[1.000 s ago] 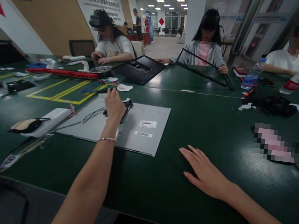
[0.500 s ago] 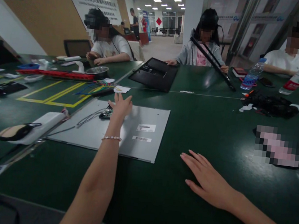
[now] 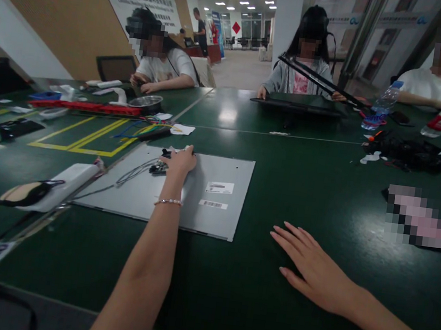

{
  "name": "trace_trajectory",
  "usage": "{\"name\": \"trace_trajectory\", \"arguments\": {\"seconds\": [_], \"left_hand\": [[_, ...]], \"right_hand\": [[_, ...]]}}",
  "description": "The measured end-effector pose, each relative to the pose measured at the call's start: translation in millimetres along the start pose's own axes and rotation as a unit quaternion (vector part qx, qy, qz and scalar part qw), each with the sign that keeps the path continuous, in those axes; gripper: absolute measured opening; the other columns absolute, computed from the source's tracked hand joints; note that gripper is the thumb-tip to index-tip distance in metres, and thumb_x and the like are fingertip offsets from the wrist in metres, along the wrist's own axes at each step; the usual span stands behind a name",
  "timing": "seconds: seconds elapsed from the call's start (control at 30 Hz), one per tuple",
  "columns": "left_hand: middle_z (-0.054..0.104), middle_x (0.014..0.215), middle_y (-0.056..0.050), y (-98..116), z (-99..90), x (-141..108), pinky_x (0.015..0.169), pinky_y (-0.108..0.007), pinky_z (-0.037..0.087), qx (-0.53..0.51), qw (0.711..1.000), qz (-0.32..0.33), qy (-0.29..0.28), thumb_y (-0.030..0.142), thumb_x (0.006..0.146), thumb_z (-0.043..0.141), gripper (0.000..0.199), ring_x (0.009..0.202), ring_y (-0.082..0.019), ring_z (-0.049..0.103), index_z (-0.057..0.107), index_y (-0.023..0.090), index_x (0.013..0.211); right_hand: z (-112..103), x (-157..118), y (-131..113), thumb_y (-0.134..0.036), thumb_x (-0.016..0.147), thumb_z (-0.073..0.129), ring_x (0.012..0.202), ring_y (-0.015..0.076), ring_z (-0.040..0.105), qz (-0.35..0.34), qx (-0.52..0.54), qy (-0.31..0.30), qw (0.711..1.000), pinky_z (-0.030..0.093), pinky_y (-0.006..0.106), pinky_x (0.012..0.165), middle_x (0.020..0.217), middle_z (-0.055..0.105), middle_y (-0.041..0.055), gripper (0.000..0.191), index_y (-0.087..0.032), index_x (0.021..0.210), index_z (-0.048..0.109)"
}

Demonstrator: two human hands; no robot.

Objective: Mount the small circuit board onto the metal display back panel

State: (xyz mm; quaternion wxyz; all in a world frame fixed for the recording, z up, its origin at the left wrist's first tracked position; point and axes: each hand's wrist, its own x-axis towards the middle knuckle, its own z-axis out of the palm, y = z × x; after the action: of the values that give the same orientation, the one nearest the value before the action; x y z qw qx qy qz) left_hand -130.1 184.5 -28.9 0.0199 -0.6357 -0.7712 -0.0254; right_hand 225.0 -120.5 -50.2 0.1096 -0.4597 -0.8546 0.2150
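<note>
A flat grey-white panel [image 3: 213, 220] with two labels lies on the dark green table. My left hand [image 3: 181, 161] is over the panel's far part, its fingers curled down beside a small dark board [image 3: 159, 168]. The fingers look closed on something small that I cannot make out. Grey cables [image 3: 133, 174] run from the board towards the left edge of the panel. My right hand [image 3: 312, 264] rests palm down on the table, right of the panel, with its fingers stretched out and nothing in it.
A white box [image 3: 78, 171] with a beige and black item stands left of the panel. Across the table [image 3: 305, 159], a person handles a black panel [image 3: 300, 106] and a long strip. Bottles [image 3: 384, 107], black parts [image 3: 411, 151] and a blurred pink item [image 3: 423, 216] are at the right.
My left hand has come down, and its spread fingers have curled in by the board. My right hand keeps its pose. The person opposite has shifted the black panel to the right and lowered the strip.
</note>
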Motion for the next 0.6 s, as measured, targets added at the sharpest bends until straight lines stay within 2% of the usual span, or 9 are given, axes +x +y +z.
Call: {"name": "trace_trajectory", "arguments": {"seconds": [0.13,0.2,0.33,0.5,0.6], "left_hand": [[0.046,0.143,-0.012,-0.5,0.8,2.3,0.097,-0.075,0.019,0.002,1.000,0.031,-0.005,0.030,0.091,0.034,0.049,0.132,-0.041,0.034,0.043,0.027,0.139],[0.048,0.141,-0.013,0.0,1.1,3.5,0.097,-0.076,0.020,0.008,0.999,0.047,-0.005,0.027,0.091,0.034,0.048,0.130,-0.040,0.037,0.045,0.025,0.137],[0.051,0.137,-0.016,1.0,2.6,3.8,0.095,-0.073,0.027,0.015,0.998,0.063,0.003,0.026,0.089,0.035,0.046,0.124,-0.039,0.045,0.049,0.021,0.133],[0.025,0.156,-0.009,1.2,1.7,2.1,0.099,-0.073,0.024,0.004,0.997,0.073,0.029,0.031,0.090,0.035,0.053,0.139,-0.041,0.021,0.040,0.023,0.142],[0.019,0.158,-0.008,5.6,0.3,1.7,0.103,-0.071,0.021,-0.006,0.994,0.092,0.059,0.036,0.090,0.037,0.059,0.142,-0.039,0.012,0.030,0.023,0.148]], "right_hand": [[1.9,1.3,1.6,-0.047,0.097,0.038,0.145,0.0224,0.012,-0.004,-0.006,0.003,1.000,0.016,0.051,0.118,0.158,0.021,-0.0028,0.062,-0.033,0.152,0.013],[2.2,1.6,2.6,-0.047,0.096,0.038,0.145,0.0232,0.013,-0.006,-0.002,0.004,1.000,0.017,0.051,0.118,0.158,0.022,-0.0024,0.062,-0.033,0.152,0.015],[1.9,1.5,3.1,-0.047,0.096,0.039,0.145,0.0244,0.014,-0.007,0.003,0.007,1.000,0.017,0.053,0.117,0.158,0.023,-0.0018,0.061,-0.034,0.151,0.016],[2.1,1.9,3.2,-0.048,0.096,0.038,0.145,0.0247,0.012,-0.005,0.002,0.003,1.000,0.017,0.053,0.117,0.158,0.022,-0.0017,0.060,-0.034,0.151,0.016],[2.0,2.4,3.3,-0.048,0.097,0.037,0.145,0.0246,0.012,-0.004,0.004,-0.001,1.000,0.017,0.053,0.117,0.158,0.021,-0.0022,0.060,-0.034,0.151,0.016]]}}
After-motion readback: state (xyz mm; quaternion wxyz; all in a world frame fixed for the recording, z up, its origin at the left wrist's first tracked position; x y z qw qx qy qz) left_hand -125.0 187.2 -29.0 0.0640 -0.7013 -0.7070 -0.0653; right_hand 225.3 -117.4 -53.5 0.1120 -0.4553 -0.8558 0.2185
